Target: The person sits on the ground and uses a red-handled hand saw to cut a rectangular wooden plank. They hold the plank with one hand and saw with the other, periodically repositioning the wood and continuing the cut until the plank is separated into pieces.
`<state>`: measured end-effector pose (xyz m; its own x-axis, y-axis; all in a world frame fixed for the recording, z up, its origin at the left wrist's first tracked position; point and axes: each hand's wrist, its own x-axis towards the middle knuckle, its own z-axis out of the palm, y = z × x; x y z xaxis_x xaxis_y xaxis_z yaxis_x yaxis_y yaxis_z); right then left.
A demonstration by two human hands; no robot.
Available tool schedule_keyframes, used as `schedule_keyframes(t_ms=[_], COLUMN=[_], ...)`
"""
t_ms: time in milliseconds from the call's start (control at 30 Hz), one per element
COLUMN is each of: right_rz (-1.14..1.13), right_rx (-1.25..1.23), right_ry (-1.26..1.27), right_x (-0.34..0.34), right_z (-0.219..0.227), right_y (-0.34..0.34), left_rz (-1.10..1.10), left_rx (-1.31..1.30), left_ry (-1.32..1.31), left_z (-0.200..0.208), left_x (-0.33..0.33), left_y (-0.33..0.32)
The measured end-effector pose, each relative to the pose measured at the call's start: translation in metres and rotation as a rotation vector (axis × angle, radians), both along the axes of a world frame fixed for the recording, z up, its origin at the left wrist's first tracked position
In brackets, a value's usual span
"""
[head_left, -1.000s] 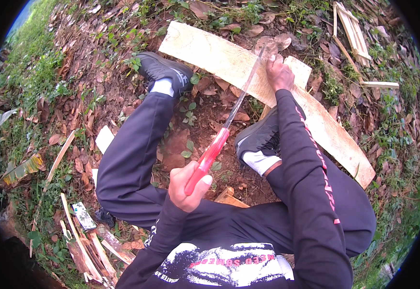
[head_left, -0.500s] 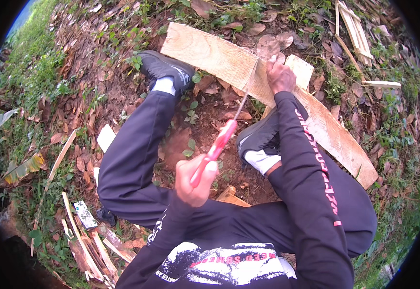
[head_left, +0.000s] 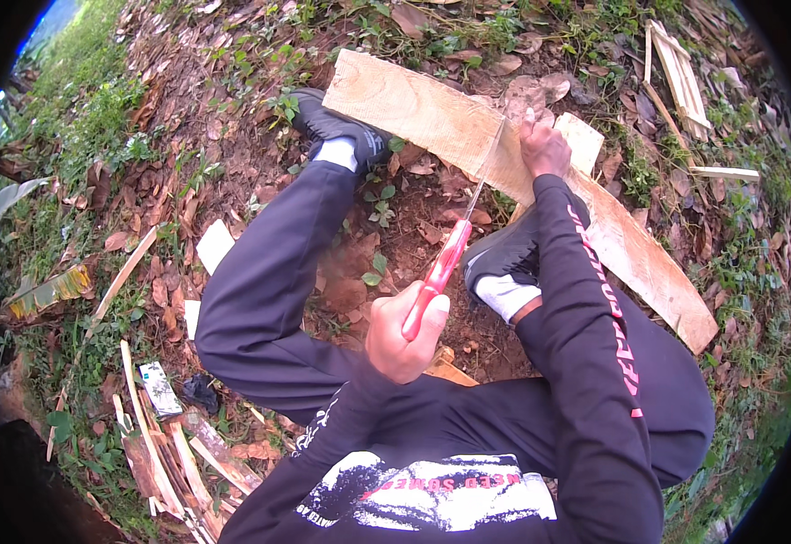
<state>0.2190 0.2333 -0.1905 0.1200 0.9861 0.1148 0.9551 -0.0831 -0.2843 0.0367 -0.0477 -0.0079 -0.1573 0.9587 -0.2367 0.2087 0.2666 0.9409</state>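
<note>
Outdoors in daylight: brown soil [head_left: 413, 258] strewn with dry leaves [head_left: 525, 93], green weeds [head_left: 110, 109], and a yellowing leaf [head_left: 55, 290] at left.

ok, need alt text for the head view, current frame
A person's left hand grips what looks like a red-handled saw, its blade across a pale wooden plank, while the right hand is on the plank just right of the blade. Dark shoes and scattered brown leaves surround the work.
</note>
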Motion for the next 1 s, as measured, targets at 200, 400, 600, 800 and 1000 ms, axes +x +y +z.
schedule_keyframes(t_ms=[200, 400, 600, 800, 1000], right_rz=[0.094, 0.242, -0.038, -0.003, -0.061], right_rx=[-0.100, -0.113, -0.060, -0.079, 0.028], right_ry=[0.042, 0.161, -0.014, 0.006, 0.011], right_x=[0.008, 0.025, 0.006, 0.010, 0.001], right_z=[0.009, 0.003, 0.010, 0.013, 0.009], right_y=[0.000, 0.006, -0.004, -0.007, -0.011], left_rz=[-0.122, -0.029, 0.078, 0.084, 0.102], left_rx=[-0.074, -0.047, -0.008, 0.031, 0.147], left_ry=[-0.173, -0.382, -0.121, -0.015, 0.053], left_z=[0.015, -0.005, 0.000, -0.004, -0.039], left_x=[0.000, 0.003, 0.021, 0.032, 0.030], left_y=[-0.006, -0.012, -0.009, -0.008, 0.040])
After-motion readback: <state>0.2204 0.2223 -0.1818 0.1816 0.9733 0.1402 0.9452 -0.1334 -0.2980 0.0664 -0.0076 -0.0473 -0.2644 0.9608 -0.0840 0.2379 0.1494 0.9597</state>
